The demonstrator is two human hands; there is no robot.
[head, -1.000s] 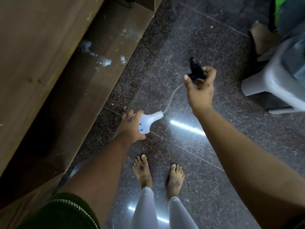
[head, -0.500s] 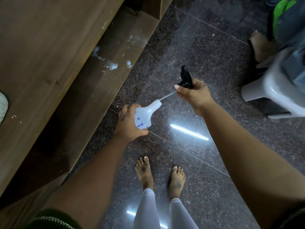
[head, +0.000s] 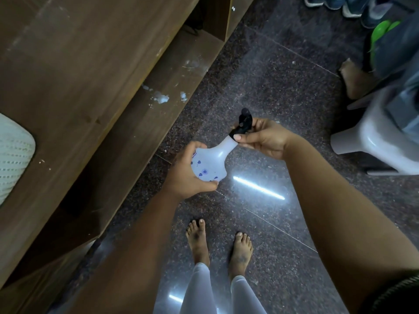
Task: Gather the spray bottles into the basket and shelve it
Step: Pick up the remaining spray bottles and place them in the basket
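Observation:
A white spray bottle (head: pixel 209 163) with blue flower marks is held above the dark floor, its neck pointing up and to the right. My left hand (head: pixel 184 172) is wrapped around its round body. My right hand (head: pixel 264 138) grips the black spray head (head: pixel 243 122), which sits on the bottle's neck. A white perforated basket (head: pixel 12 155) rests on top of the wooden shelf unit (head: pixel 74 71) at the far left, only partly in view.
The shelf unit's lower board (head: pixel 145 123) carries white smears. A grey plastic stool (head: pixel 374 137) stands at the right, with shoes (head: pixel 335 3) and a green object (head: pixel 381 32) behind it. My bare feet (head: pixel 217 241) stand on the speckled granite floor (head: pixel 283 87).
The black spray head with its tube has been brought down from apart into the bottle's neck. Both hands moved closer together, and the bottle has come up; the basket has come into view.

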